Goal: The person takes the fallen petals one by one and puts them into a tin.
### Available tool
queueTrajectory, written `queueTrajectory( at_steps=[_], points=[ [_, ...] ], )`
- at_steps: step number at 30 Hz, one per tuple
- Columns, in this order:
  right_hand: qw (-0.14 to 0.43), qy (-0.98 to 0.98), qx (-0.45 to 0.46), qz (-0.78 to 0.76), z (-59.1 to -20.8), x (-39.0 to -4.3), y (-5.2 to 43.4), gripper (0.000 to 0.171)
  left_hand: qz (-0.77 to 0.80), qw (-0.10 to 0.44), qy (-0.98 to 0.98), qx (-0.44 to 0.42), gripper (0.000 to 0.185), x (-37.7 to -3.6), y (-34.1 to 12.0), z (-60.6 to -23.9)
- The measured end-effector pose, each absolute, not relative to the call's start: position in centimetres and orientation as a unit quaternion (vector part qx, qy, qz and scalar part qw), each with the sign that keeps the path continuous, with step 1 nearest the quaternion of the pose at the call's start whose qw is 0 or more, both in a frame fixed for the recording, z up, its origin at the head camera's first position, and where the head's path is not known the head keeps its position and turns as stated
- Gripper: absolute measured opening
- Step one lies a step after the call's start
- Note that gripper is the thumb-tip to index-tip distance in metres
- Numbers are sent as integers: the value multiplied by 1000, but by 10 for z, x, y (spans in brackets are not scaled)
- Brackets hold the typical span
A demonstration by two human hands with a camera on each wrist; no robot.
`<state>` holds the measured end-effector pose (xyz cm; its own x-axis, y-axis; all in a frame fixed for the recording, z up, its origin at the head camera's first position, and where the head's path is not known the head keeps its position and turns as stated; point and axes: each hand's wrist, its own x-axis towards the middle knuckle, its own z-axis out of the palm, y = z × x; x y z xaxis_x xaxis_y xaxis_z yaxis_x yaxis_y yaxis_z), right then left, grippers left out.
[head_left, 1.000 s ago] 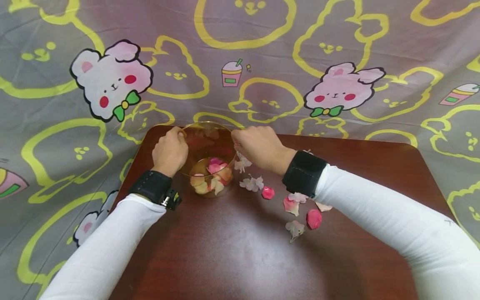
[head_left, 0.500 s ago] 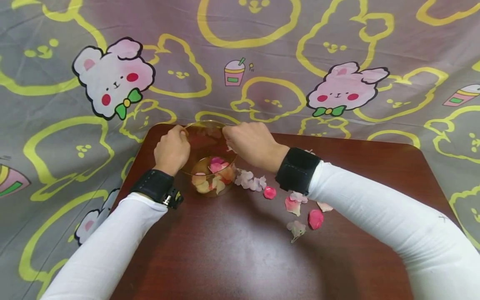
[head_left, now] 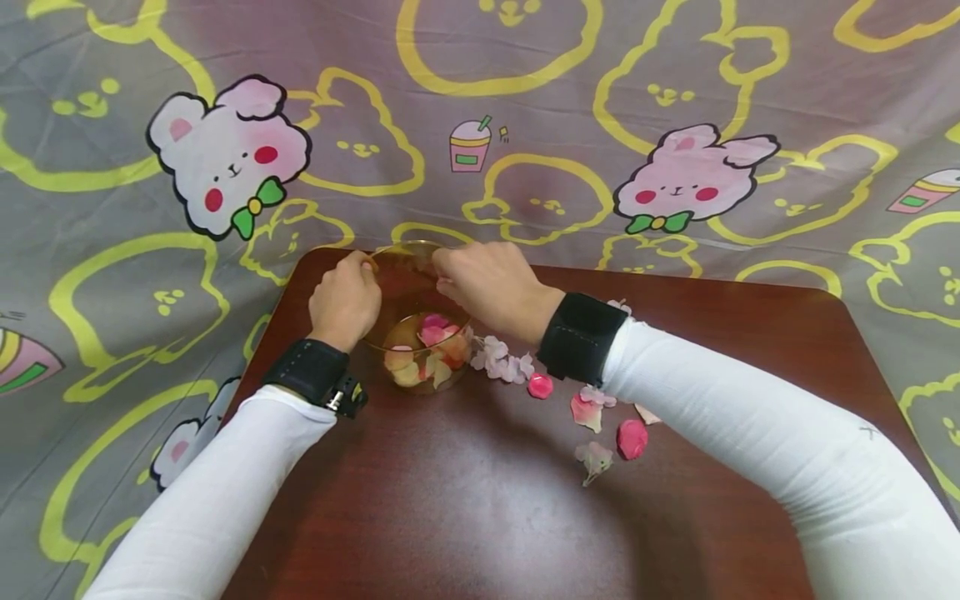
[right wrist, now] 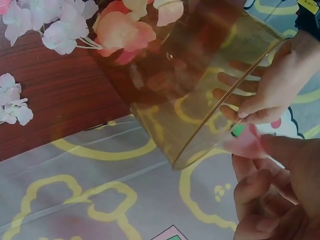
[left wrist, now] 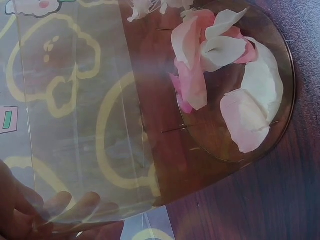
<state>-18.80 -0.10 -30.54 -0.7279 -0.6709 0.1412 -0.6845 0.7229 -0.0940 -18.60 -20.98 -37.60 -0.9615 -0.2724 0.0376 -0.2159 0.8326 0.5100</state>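
Fingers of left hand grip cup rim; right hand pinches petal above it.

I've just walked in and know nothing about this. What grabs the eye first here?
At the far edge of the dark red table, a clear amber cup holds pink and cream petals. The left hand grips its rim, and the right hand pinches a pink petal at the cup's mouth. More loose petals lie to the right, against a bright cartoon-bunny cloth.
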Motion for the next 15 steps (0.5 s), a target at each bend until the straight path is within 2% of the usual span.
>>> queueTrajectory(
  at_steps=[7,15],
  points=[
    [37,-928,369,47,-307,-188,-1,24,-260,54,-956,124,39,-186,-209,-376],
    [41,-929,367,36,-309,-188,2,24,-261,51,-955,129,41,-184,-209,-374]
  ],
)
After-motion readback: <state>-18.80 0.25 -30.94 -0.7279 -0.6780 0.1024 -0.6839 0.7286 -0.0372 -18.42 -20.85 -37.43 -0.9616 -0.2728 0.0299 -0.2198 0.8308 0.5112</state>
